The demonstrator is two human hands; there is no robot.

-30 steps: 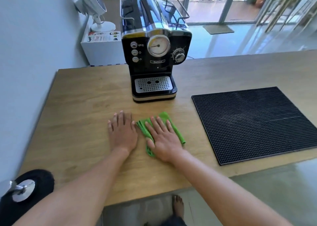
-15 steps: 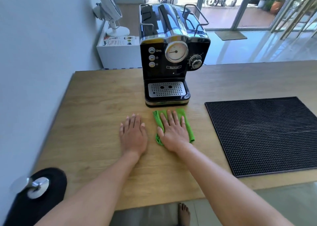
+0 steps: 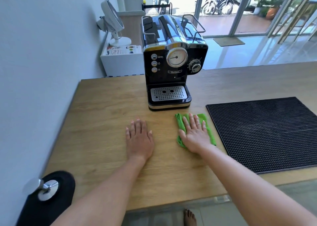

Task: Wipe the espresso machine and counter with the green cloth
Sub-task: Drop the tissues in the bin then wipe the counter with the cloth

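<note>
Tabletop (image 3: pixel 106 122): wood. The left edge runs along the wall, and the right end is cut off by the frame.

Black ribbed mat (image 3: pixel 267 133): lies flat on the right half of the tabletop. Its right side is out of frame and its near edge sits close to the tabletop's near edge.

Espresso machine (image 3: pixel 171 62): black and chrome, at the far edge left of centre, front panel and drip tray facing the person. The rear is hidden behind its own body, and the small button icons are too small to read.

Black pad (image 3: pixel 51 203): at the near-left corner, partly cut off by the frame. A metal piece (image 3: pixel 46 189) stands on it, blurred; can't tell what it is.

Left hand (image 3: pixel 139 140): palm down and flat on bare wood mid-tabletop, fingers straight and close together, holding nothing. It is well apart from the cloth.

Right hand (image 3: pixel 195 136): palm down, fingers straight and slightly fanned, pressing flat on the green cloth (image 3: pixel 179 122).

Cloth: folded into an oblong, between the machine's base and the near edge, just left of the mat. It sits near the drip tray but not touching it. The long axis runs near-to-far, tilted a little, with the far end pointing at the machine's front right corner. Its middle is hidden under the hand; only the far corners, a right-side strip and the near-left corner show. Layered folds are visible at the far-left corner.
</note>
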